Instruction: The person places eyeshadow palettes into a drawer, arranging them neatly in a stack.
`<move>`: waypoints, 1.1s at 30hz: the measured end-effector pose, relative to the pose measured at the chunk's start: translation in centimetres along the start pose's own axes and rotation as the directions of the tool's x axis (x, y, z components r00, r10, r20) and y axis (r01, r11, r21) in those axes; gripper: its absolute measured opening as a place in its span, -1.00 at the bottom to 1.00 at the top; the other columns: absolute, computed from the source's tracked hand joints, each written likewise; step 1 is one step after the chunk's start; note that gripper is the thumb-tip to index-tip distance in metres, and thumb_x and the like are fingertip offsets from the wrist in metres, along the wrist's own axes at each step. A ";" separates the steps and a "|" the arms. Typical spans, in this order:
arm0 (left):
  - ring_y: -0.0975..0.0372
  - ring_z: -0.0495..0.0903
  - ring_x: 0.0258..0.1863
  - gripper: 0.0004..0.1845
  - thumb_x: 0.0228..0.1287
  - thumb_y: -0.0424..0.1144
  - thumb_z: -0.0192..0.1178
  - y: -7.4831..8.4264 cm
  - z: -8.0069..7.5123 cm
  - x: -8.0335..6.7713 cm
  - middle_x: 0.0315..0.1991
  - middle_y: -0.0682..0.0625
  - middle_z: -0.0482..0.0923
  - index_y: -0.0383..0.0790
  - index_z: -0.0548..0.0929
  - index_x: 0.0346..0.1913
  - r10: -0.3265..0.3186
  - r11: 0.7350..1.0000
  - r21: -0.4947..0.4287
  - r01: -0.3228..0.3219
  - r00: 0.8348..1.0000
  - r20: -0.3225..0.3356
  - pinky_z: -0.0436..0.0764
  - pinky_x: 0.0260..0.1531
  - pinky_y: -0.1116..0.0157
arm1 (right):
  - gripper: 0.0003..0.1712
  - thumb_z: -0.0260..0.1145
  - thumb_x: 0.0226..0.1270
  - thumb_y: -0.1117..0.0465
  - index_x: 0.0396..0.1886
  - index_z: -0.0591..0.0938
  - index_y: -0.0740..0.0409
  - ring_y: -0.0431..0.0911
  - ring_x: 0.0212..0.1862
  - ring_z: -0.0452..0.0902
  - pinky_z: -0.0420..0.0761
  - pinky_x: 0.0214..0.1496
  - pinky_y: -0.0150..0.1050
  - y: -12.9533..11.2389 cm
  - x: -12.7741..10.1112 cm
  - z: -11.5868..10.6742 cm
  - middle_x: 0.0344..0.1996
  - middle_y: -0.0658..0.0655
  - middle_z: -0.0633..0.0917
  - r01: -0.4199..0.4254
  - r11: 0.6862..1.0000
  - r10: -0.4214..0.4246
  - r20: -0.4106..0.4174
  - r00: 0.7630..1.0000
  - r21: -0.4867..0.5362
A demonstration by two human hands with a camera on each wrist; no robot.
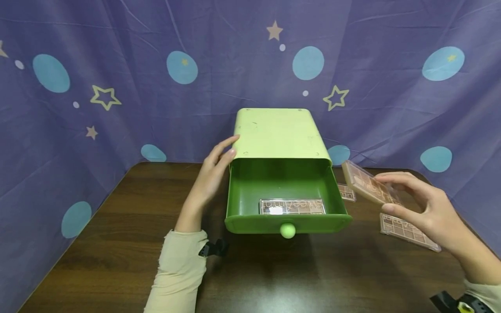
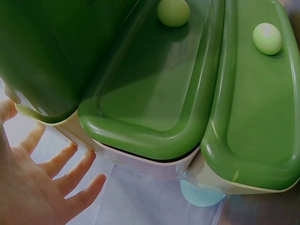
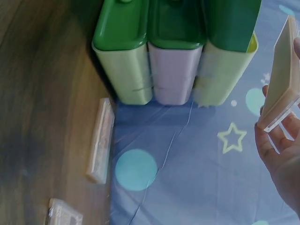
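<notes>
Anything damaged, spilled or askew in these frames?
Possibly minor wear: a small dark mark, perhaps a scratch, toward the back left on top of the drawer cabinet stands out against the pale surface. I see no spill.

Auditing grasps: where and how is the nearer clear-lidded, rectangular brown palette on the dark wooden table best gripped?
That palette: probably its long edges, thumb and fingers pinching across from above, since it lies narrow and broad-face-up on the table.

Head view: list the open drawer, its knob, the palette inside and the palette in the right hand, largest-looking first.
1. Open drawer
2. Palette inside and held palette: too alike to rank; the held one is tilted and partly covered by the right hand
3. Knob
</notes>
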State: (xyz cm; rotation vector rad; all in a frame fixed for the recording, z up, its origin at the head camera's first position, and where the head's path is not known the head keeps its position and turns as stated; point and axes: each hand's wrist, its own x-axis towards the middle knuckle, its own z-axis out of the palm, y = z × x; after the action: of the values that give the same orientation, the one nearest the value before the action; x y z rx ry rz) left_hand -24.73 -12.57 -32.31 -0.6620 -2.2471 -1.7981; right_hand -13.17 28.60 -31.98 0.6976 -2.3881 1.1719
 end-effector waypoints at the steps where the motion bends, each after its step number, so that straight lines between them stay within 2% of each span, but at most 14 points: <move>1: 0.16 0.25 0.37 -0.52 0.55 -0.07 -0.05 0.0 0.0 0.0 0.44 0.01 0.25 -0.04 0.40 0.44 0.002 1.000 0.000 -0.002 1.000 0.000 0.32 0.28 0.03 | -0.32 0.38 -0.02 0.70 0.20 0.54 0.40 -0.19 0.23 0.45 0.36 0.24 -0.47 -0.2 0.1 0.1 0.14 0.09 0.59 0.026 1.000 -0.026 -0.001 1.000 0.009; 7: 0.14 0.24 0.38 -0.53 0.55 -0.08 -0.05 0.0 0.0 0.0 0.44 0.00 0.25 -0.05 0.40 0.44 0.003 1.000 0.003 -0.003 1.000 0.000 0.32 0.28 0.03 | -0.31 0.37 -0.12 0.76 0.14 0.54 0.49 -0.11 0.22 0.45 0.35 0.29 -0.42 -1.4 0.8 0.9 0.12 0.23 0.58 0.159 0.986 -0.158 -0.017 0.987 0.043; 9: 0.12 0.23 0.39 -0.52 0.55 -0.08 -0.05 0.1 0.0 0.0 0.44 -0.01 0.25 -0.05 0.40 0.44 0.002 1.000 0.004 -0.002 1.000 0.000 0.31 0.28 0.02 | -0.31 0.39 -0.12 0.74 0.14 0.56 0.45 -0.12 0.21 0.46 0.36 0.27 -0.43 -1.8 1.1 1.2 0.11 0.20 0.59 0.161 0.986 -0.160 -0.022 0.987 0.044; 11: 0.10 0.23 0.40 -0.52 0.55 -0.08 -0.05 0.1 0.0 -0.1 0.44 -0.01 0.25 -0.04 0.39 0.44 0.001 1.000 0.004 -0.001 1.000 0.001 0.31 0.29 0.02 | -0.32 0.39 -0.12 0.74 0.12 0.56 0.48 -0.09 0.21 0.46 0.36 0.29 -0.41 -2.2 1.4 1.6 0.11 0.23 0.58 0.173 0.980 -0.171 -0.022 0.985 0.100; 14: 0.07 0.21 0.41 -0.52 0.55 -0.07 -0.05 0.1 0.0 -0.1 0.44 -0.01 0.25 -0.04 0.39 0.44 0.002 1.000 0.003 -0.002 1.000 0.002 0.30 0.29 0.01 | -0.33 0.41 -0.12 0.73 0.12 0.57 0.46 -0.07 0.21 0.45 0.37 0.29 -0.40 -2.9 1.8 2.0 0.11 0.25 0.58 0.174 0.977 -0.173 -0.018 0.985 0.121; 16: 0.06 0.21 0.42 -0.52 0.55 -0.07 -0.05 0.1 0.0 -0.1 0.44 -0.01 0.24 -0.04 0.39 0.44 0.003 1.000 0.002 -0.003 1.000 0.002 0.29 0.30 0.01 | -0.33 0.43 -0.12 0.71 0.12 0.59 0.42 -0.07 0.19 0.45 0.37 0.28 -0.40 -3.4 2.2 2.2 0.11 0.24 0.59 0.173 0.979 -0.172 -0.014 0.985 0.104; 19: 0.02 0.20 0.42 -0.52 0.55 -0.08 -0.05 0.1 0.0 -0.1 0.44 -0.02 0.25 -0.05 0.40 0.44 0.006 1.000 0.003 -0.006 1.000 0.002 0.29 0.30 0.01 | -0.31 0.47 -0.14 0.65 0.12 0.63 0.29 -0.10 0.15 0.46 0.39 0.21 -0.43 -4.1 2.7 2.5 0.09 0.15 0.61 0.157 0.987 -0.157 -0.008 0.988 0.012; 33: 0.15 0.22 0.39 -0.52 0.55 -0.07 -0.05 0.0 0.0 0.0 0.44 0.00 0.24 -0.04 0.40 0.44 0.004 1.000 0.006 -0.004 1.000 0.003 0.28 0.31 0.02 | -0.33 0.57 -0.06 0.47 0.12 0.68 -0.01 -0.18 0.13 0.42 0.33 0.19 -0.42 -5.6 5.2 4.5 0.08 -0.03 0.65 0.173 0.985 -0.173 0.105 0.979 0.011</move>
State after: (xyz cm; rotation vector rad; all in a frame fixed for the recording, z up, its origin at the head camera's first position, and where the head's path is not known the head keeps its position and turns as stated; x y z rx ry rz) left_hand -24.71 -12.60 -32.30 -0.6680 -2.2513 -1.7891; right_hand -14.59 20.65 -28.30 0.9693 -2.3554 1.0900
